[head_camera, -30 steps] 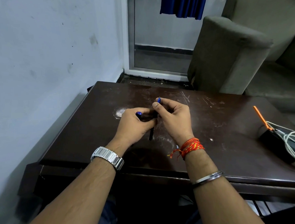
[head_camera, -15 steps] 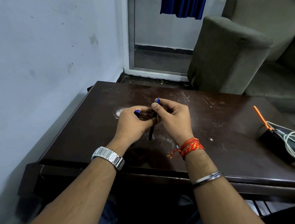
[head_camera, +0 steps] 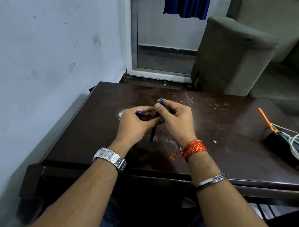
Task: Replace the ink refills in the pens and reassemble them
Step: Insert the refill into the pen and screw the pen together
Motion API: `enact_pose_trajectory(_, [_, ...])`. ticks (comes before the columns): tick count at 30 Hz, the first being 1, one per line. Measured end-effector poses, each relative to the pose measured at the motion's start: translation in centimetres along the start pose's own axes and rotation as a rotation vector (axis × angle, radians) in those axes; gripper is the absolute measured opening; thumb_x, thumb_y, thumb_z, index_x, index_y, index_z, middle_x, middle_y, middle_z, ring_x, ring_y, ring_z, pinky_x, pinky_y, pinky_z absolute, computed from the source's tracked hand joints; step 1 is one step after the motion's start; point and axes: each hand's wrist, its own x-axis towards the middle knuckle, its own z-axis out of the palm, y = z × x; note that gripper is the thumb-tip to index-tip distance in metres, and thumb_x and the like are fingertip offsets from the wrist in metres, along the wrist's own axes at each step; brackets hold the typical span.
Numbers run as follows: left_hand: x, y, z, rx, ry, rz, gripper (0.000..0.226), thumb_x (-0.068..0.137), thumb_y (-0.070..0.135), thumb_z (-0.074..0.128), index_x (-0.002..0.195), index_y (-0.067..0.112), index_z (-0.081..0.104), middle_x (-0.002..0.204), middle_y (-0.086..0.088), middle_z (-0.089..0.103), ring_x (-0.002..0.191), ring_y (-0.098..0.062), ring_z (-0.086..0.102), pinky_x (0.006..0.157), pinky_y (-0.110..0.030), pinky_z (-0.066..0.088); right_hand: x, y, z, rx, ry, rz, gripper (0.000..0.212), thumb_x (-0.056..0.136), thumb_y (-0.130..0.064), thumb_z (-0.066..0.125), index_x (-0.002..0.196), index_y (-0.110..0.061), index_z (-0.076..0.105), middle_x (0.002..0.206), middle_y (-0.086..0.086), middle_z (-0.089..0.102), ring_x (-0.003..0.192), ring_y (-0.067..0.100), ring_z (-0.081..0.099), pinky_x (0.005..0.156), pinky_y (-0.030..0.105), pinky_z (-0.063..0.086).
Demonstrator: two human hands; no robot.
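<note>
Over the middle of the dark wooden table (head_camera: 213, 126) the person's two hands meet, fingers nearly touching. The right hand (head_camera: 176, 120) pinches a slim black pen (head_camera: 153, 132) between thumb and fingers, so that the pen stands almost upright; its blue tip (head_camera: 161, 101) pokes out above the thumb at twelve o'clock, and its dark barrel hangs below the hands toward six o'clock, ending just above the tabletop. The left hand (head_camera: 136, 124) is curled closed around a small blue-ended piece (head_camera: 139, 112), whose rounded blue end shows above the knuckles at about ten o'clock from the pen; how much of it lies inside the fist I cannot tell. A steel watch (head_camera: 110, 158) sits on the left wrist, red and orange threads (head_camera: 193, 149) wrap the right wrist, and a metal bangle (head_camera: 211, 180) rides further down that forearm. Around the hands the tabletop is scratched and scuffed, with a pale worn patch (head_camera: 118, 113) just beyond the left hand. Well off at three o'clock, near the table's right edge, an orange stick (head_camera: 265, 119) leans on a black box (head_camera: 279, 144) with white cables (head_camera: 296, 145) lying across it. Beyond the table at one o'clock stands a grey armchair (head_camera: 233, 57), and at twelve o'clock a glazed door (head_camera: 165, 45) with blue cloth (head_camera: 186, 6) hanging above it.
</note>
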Motion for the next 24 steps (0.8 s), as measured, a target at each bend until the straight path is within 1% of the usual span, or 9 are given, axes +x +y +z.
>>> enact_pose_trajectory(2, [-0.07,0.09,-0.10,-0.032,-0.056,-0.022,0.023,0.076,0.025,0.086,0.096,0.035,0.078,0.092,0.011,0.080,0.092,-0.007,0.075,0.081,-0.021,0.058,0.05,-0.05,0.04,-0.002,0.012,0.012,0.014,0.089,-0.020,0.073,0.100,-0.026,0.077,0.089,-0.019,0.074,0.093,-0.004,0.070,0.083,0.019,0.057])
enact_pose_trajectory(5, [-0.02,-0.06,-0.10,0.012,-0.104,-0.079,0.016,0.082,0.019,0.079,0.092,0.030,0.081,0.089,-0.003,0.080,0.092,-0.024,0.076,0.087,-0.047,0.060,0.07,-0.06,0.11,-0.014,0.034,0.022,0.021,0.090,-0.020,0.072,0.110,-0.015,0.076,0.101,-0.005,0.076,0.101,0.005,0.070,0.094,0.029,0.056])
enact_pose_trajectory(7, [0.00,-0.10,0.02,0.039,-0.094,-0.090,0.013,0.081,0.014,0.078,0.091,0.021,0.081,0.086,-0.010,0.079,0.088,-0.031,0.075,0.085,-0.056,0.059,0.02,-0.07,0.13,-0.024,0.033,0.030,0.022,0.090,-0.020,0.071,0.111,-0.013,0.075,0.104,0.001,0.077,0.104,0.011,0.070,0.098,0.035,0.055])
enact_pose_trajectory(10, [-0.12,0.08,0.17,0.035,-0.035,-0.086,0.020,0.074,0.013,0.086,0.093,0.016,0.080,0.084,-0.001,0.080,0.083,-0.016,0.077,0.082,-0.047,0.062,-0.01,-0.06,0.08,-0.042,0.020,0.045,0.023,0.091,-0.020,0.070,0.112,-0.011,0.075,0.105,0.005,0.077,0.106,0.015,0.070,0.098,0.040,0.055])
enact_pose_trajectory(13, [-0.23,0.08,0.16,0.056,-0.045,-0.075,0.017,0.074,0.021,0.087,0.090,0.020,0.080,0.082,0.001,0.080,0.082,-0.016,0.077,0.081,-0.045,0.062,-0.07,-0.21,0.14,-0.043,0.018,0.044,0.023,0.091,-0.019,0.070,0.113,-0.012,0.074,0.106,0.005,0.077,0.106,0.015,0.070,0.098,0.040,0.055])
enact_pose_trajectory(16, [-0.12,-0.05,0.21,0.083,-0.104,-0.076,0.024,0.083,0.029,0.077,0.091,0.007,0.077,0.084,-0.023,0.074,0.082,-0.040,0.072,0.080,-0.060,0.055,-0.09,-0.30,0.22,-0.053,0.019,0.035,0.024,0.093,-0.017,0.068,0.114,-0.009,0.074,0.107,0.004,0.076,0.107,0.014,0.069,0.101,0.036,0.053])
enact_pose_trajectory(19, [-0.06,-0.23,0.20,0.085,-0.131,-0.086,0.034,0.087,0.025,0.071,0.094,-0.008,0.069,0.088,-0.036,0.067,0.077,-0.042,0.069,0.082,-0.066,0.051,-0.06,-0.26,0.09,-0.098,0.000,0.035,0.022,0.095,-0.018,0.065,0.112,-0.009,0.075,0.099,-0.003,0.076,0.101,0.007,0.069,0.097,0.026,0.052])
enact_pose_trajectory(21, [-0.16,-0.14,0.27,0.092,-0.113,-0.070,0.020,0.088,0.019,0.072,0.095,0.000,0.075,0.087,-0.027,0.073,0.085,-0.042,0.072,0.082,-0.064,0.054,-0.12,-0.28,0.06,-0.146,0.004,0.015,0.019,0.096,-0.018,0.064,0.105,-0.009,0.076,0.089,-0.009,0.075,0.092,0.001,0.068,0.091,0.021,0.051])
enact_pose_trajectory(24, [-0.30,0.22,0.42,0.100,-0.075,-0.046,0.009,0.085,0.013,0.077,0.093,0.011,0.080,0.083,-0.013,0.078,0.086,-0.036,0.074,0.078,-0.058,0.059,-0.17,-0.30,0.25,-0.206,0.030,-0.019,0.016,0.095,-0.020,0.064,0.097,-0.011,0.077,0.083,-0.002,0.075,0.088,0.014,0.070,0.087,0.029,0.055])
